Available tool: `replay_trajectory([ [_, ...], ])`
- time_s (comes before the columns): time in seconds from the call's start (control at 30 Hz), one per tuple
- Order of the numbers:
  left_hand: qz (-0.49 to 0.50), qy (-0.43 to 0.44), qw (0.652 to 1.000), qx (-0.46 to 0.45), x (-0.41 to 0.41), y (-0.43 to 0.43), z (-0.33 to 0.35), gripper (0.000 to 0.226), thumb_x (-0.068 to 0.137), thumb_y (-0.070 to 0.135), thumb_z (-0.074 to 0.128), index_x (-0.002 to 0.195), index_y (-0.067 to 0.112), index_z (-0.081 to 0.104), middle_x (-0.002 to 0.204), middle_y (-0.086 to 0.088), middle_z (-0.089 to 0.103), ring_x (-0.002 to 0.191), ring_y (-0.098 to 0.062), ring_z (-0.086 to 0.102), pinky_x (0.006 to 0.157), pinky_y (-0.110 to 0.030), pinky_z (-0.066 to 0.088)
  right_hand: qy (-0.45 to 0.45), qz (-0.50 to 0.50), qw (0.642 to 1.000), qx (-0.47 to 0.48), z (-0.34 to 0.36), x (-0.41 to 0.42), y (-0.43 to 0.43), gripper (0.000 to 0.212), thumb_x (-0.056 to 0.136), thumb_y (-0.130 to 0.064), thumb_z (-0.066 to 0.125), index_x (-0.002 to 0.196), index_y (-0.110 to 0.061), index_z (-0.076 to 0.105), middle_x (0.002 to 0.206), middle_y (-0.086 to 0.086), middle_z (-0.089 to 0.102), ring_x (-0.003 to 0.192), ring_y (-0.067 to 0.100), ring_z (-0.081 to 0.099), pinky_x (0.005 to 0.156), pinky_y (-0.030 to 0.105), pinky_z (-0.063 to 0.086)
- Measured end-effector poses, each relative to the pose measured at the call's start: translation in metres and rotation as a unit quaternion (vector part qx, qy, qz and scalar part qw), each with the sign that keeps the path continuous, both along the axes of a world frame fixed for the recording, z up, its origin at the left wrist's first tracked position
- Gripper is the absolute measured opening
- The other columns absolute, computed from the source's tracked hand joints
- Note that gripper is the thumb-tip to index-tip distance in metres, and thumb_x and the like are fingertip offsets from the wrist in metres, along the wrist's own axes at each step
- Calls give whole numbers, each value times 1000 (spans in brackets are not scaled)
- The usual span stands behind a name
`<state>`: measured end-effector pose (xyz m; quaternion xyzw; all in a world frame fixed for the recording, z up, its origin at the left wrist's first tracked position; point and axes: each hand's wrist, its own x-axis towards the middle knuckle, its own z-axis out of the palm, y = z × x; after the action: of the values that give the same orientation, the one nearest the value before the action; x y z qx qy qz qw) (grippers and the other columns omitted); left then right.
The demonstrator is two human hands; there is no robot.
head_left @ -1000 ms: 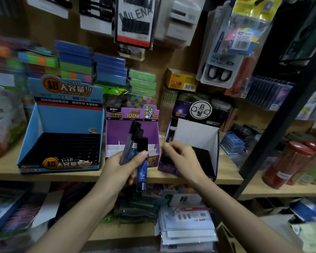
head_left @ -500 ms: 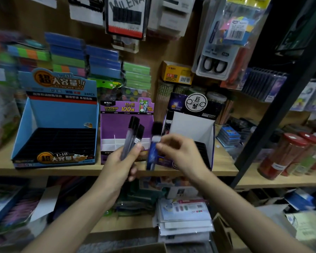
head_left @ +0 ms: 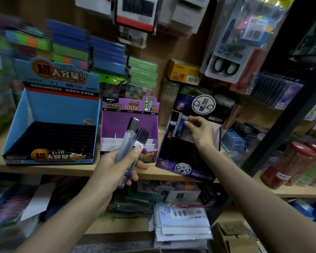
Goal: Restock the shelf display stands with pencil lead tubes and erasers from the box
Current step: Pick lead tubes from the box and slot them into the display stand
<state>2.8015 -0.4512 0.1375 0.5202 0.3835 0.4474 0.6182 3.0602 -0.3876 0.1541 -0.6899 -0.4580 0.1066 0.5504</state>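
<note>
My left hand (head_left: 115,167) grips two black-capped pencil lead tubes (head_left: 130,137), held upright in front of the purple display stand (head_left: 130,114). My right hand (head_left: 199,132) pinches a blue lead tube (head_left: 181,125) at the back left of the dark purple display stand (head_left: 171,161); another tube (head_left: 172,123) stands in the slot just left of it. A large blue display stand (head_left: 58,106) with black slots sits on the shelf at the left.
The wooden shelf (head_left: 44,170) carries the three stands. Red-lidded jars (head_left: 288,165) stand at the right behind a black shelf post (head_left: 274,136). Packets hang on the back wall. Stacked packets (head_left: 181,223) and a cardboard box (head_left: 233,236) lie below.
My right hand took the blue tube from my left hand and carried it up and right into the dark purple stand. The left hand keeps two tubes.
</note>
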Motion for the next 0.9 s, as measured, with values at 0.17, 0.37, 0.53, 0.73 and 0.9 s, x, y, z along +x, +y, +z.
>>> replay_trajectory([
  [0.17,3,24,1000,-4,1,-2,-3,32,75,45,58,93,19,63,75,-1,73,47,-5,56,45,-18,46,-14,17,1000,0,-9,1,0,9,85,-8,66,83,-17,65,80,-4,65,83,17,63,87,39,53],
  [0.37,12,26,999,13,3,-6,-2,38,71,47,58,93,17,63,74,1,73,48,-5,55,48,-21,46,19,37,999,-17,-16,1,2,9,85,-6,65,85,-15,67,84,2,68,86,22,65,88,46,53],
  [0.53,10,25,1000,6,2,-6,-2,41,67,49,58,93,18,62,73,1,73,47,-5,56,50,-23,47,44,18,997,-65,-23,1,6,9,87,-9,64,91,-5,70,94,12,71,93,28,66,91,45,52],
  [0.73,12,18,1000,8,6,-8,-1,42,73,46,59,94,10,63,72,-3,73,45,-6,55,42,-16,44,-137,-43,980,-136,-11,-6,-12,21,93,-27,56,98,-8,61,98,10,66,96,28,62,80,34,48],
  [0.9,-1,26,999,20,4,-13,0,46,70,50,59,96,13,62,75,-3,74,46,-6,55,44,-17,45,-295,77,915,-263,-37,-7,-54,50,96,-50,37,135,-20,48,145,7,42,133,28,38,108,43,33],
])
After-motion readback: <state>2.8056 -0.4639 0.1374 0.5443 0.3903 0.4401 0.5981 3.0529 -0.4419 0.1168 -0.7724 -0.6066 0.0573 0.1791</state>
